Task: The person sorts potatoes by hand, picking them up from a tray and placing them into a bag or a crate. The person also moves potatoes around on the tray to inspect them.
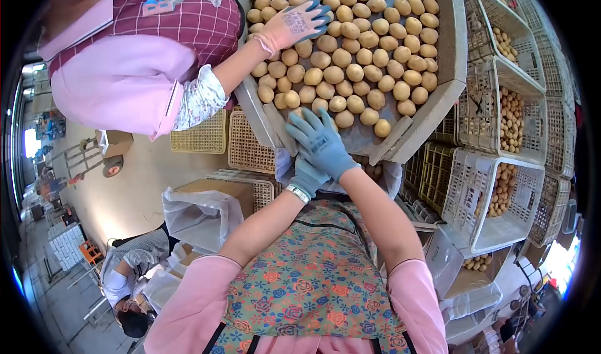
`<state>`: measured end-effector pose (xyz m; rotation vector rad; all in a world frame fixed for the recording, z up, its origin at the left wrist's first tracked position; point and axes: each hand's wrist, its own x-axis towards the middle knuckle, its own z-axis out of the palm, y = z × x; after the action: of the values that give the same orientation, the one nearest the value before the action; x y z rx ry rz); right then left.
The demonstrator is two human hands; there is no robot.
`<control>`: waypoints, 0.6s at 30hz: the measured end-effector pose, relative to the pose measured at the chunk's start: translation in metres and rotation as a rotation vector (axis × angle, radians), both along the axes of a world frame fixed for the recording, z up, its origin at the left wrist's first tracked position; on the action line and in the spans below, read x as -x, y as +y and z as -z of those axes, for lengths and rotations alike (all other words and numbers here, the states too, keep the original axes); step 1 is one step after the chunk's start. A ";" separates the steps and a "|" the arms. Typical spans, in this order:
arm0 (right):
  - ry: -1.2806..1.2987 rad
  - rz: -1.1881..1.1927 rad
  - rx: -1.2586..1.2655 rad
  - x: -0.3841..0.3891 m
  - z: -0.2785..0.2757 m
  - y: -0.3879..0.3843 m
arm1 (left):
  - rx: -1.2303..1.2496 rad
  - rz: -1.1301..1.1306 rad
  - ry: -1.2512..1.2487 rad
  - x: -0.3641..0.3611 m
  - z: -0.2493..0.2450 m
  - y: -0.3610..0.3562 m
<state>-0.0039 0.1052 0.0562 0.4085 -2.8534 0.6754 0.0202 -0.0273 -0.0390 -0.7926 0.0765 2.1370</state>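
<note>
Round yellow-brown produce [341, 57], like small potatoes, covers a sloping wooden-sided sorting tray [452, 34]. Over the tray's narrow lower end is my right hand [322, 146] in a blue-grey glove. Its fingers are stretched out and slightly apart, tips beside the lowest produce; I see nothing gripped in it. My left hand [309, 177], gloved alike with a band at the wrist, sits lower, partly covered by the right hand. The left fingers are hidden. Another person's hand [297, 25], in a pink and dark glove, lies on the produce at the tray's left side.
Stacked white plastic crates [466, 197] holding produce line the right. Left of the tray's end are a brown crate [247, 144], a yellow crate [200, 135] and a plastic-lined carton [203, 219]. A person [134, 260] bends at lower left; a pink-sleeved co-worker [125, 81] stands at upper left.
</note>
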 end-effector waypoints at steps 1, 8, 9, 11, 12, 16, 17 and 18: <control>-0.001 0.014 -0.004 -0.009 0.001 0.009 | 0.101 0.027 -0.044 0.000 -0.013 0.003; -0.986 0.144 -0.311 -0.041 -0.086 0.091 | 0.018 0.066 0.104 -0.006 -0.010 0.000; -0.751 0.225 -0.211 -0.048 -0.080 0.110 | -0.024 0.061 0.029 -0.004 -0.020 0.002; 0.092 0.720 0.025 -0.038 -0.056 0.129 | 0.070 0.029 -0.074 -0.001 -0.043 0.012; 0.163 0.898 -0.028 -0.025 -0.040 0.122 | 0.024 0.043 -0.035 -0.001 -0.042 0.011; 0.051 0.798 -0.156 -0.007 -0.010 0.051 | 0.194 0.069 -0.153 0.003 -0.045 0.018; 0.071 0.548 -0.131 -0.017 -0.012 0.051 | 0.201 0.082 -0.163 0.004 -0.042 0.018; 0.085 0.293 -0.102 -0.026 -0.015 0.052 | 0.177 0.092 -0.126 0.003 -0.040 0.015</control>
<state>0.0218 0.1573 0.0712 0.0285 -2.7920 0.4478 0.0173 -0.0120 0.0010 -1.0056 0.2334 2.0082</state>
